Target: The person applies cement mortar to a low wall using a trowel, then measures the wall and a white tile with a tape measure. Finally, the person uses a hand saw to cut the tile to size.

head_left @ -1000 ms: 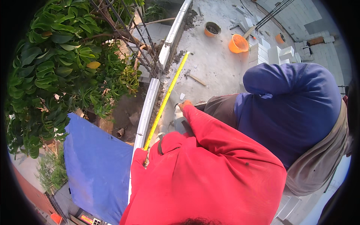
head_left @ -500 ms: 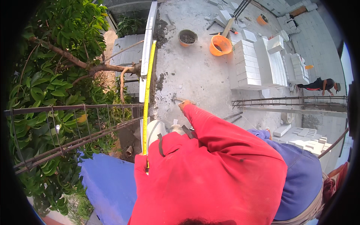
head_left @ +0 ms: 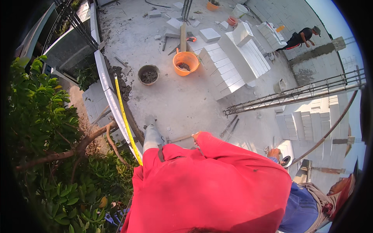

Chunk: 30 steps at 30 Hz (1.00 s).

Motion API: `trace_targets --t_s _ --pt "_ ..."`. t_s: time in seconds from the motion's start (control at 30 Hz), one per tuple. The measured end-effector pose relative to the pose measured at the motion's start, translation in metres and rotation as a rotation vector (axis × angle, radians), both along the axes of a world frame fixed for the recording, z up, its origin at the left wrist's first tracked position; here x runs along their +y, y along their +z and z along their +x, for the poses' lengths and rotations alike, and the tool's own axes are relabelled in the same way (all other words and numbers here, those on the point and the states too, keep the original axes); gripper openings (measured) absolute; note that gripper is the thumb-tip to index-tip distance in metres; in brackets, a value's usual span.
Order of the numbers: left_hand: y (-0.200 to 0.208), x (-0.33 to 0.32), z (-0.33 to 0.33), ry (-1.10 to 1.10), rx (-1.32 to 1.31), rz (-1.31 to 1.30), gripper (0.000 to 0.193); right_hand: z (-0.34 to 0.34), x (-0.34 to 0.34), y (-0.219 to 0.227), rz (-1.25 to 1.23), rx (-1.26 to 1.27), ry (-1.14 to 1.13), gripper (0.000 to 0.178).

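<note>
find yellow tape measure [head_left: 125, 118] tipped leftward in view since the earlier frame. cannot tell the grip of the right hand [head_left: 196, 138], near a wooden handle [head_left: 180, 138], nor see the left hand. trace tape from left sleeve [head_left: 138, 176] along white wall [head_left: 103, 73].
</note>
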<state>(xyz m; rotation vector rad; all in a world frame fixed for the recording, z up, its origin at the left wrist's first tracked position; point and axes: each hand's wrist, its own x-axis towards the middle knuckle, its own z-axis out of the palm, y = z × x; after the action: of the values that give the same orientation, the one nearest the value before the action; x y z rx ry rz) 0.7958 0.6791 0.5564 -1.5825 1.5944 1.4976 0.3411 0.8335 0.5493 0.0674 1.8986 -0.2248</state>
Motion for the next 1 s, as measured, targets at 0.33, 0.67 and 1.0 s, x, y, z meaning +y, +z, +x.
trace_targets --t_s 0.33,0.67,1.0 --pt "0.047 -0.290 -0.134 -0.182 0.010 -0.049 0.029 -0.117 -0.129 0.072 -0.343 0.555 -0.563 0.022" --pt "0.070 -0.415 -0.292 -0.268 -0.019 -0.036 0.029 -0.229 -0.189 0.008 -0.155 0.601 -0.619 0.036" --pt "0.074 -0.474 -0.461 -0.373 -0.091 0.064 0.029 -0.486 -0.272 0.045 -0.256 0.703 -0.782 0.055"
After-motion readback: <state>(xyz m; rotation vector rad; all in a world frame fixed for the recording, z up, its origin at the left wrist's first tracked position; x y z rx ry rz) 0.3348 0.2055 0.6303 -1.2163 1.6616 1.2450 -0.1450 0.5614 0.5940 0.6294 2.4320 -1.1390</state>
